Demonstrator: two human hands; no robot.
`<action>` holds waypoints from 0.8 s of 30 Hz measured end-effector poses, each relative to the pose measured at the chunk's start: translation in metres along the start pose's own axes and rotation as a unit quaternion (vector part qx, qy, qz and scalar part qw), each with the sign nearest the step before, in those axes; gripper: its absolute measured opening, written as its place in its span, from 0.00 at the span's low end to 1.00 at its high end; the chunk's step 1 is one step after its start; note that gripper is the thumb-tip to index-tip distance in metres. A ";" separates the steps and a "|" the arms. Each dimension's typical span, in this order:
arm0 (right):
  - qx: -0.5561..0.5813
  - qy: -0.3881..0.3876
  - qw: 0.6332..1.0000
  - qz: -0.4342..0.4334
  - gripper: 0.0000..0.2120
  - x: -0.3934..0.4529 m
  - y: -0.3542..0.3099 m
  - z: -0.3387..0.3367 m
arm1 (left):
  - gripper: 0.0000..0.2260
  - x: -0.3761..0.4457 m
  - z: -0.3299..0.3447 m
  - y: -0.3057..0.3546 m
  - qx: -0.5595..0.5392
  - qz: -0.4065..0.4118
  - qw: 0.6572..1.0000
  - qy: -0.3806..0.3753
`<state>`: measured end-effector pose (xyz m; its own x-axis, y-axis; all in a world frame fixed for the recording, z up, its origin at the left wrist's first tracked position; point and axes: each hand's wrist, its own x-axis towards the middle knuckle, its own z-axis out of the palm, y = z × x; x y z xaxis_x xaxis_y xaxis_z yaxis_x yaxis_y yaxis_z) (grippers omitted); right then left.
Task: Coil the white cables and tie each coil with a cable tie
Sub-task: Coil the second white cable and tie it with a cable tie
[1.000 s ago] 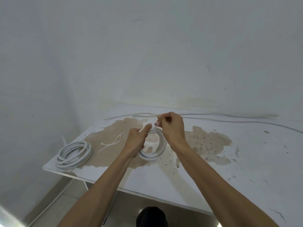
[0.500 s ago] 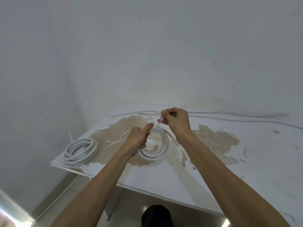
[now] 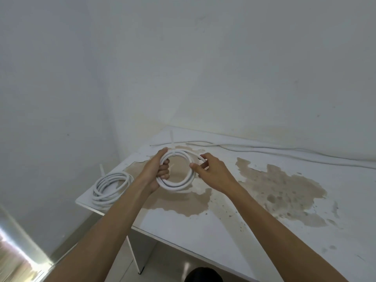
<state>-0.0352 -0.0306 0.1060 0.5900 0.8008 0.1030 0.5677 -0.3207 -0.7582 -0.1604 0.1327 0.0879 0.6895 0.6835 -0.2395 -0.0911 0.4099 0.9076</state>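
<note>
- Since 0.5 s ago: the coil [image 3: 176, 171] is lifted and turned to face the camera as a full ring; before, it lay lower and flatter under both hands. The right hand [image 3: 211, 171] has dropped from the top of the ring to its right side.
- Left hand [image 3: 156, 169]: fingers curled round the left side of the coil, thumb near the top, gripping it.
- Right hand: thumb and fingers pinch the right side of the coil, by the free cable end [image 3: 200, 157].
- Tie [image 3: 172, 141]: cinched at the top of the coil, its tail standing up.
- Coil position: held above the surface [image 3: 203, 231], over the brown peeled patch [image 3: 280, 188]; contact with the surface cannot be told.
- Second coil [image 3: 110, 186]: lies at the left edge of the surface, well apart from the hands, a tie tail sticking up at its far side.
- Loose cables [image 3: 264, 148]: stretched along the far edge, by the wall [image 3: 223, 68].
</note>
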 end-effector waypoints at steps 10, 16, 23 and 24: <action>0.053 -0.005 0.997 0.048 0.21 0.103 -0.039 0.080 | 0.21 0.053 -0.051 0.053 0.053 0.026 0.994 0.097; 0.085 -0.018 0.993 0.078 0.21 0.152 -0.045 0.126 | 0.16 0.091 -0.091 0.066 0.264 0.037 0.948 0.175; -0.029 -0.034 0.997 0.058 0.14 0.179 -0.032 0.159 | 0.16 0.119 -0.129 0.058 0.435 -0.008 0.879 0.194; -0.045 -0.034 0.997 0.052 0.13 0.180 -0.030 0.161 | 0.17 0.122 -0.133 0.056 0.448 -0.009 0.873 0.194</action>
<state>-0.0385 0.2051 0.0437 0.6094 0.7926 -0.0187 0.5570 -0.4447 -0.7015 -0.1771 0.3193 0.0636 0.3732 0.9065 -0.1972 0.6354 -0.0949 0.7663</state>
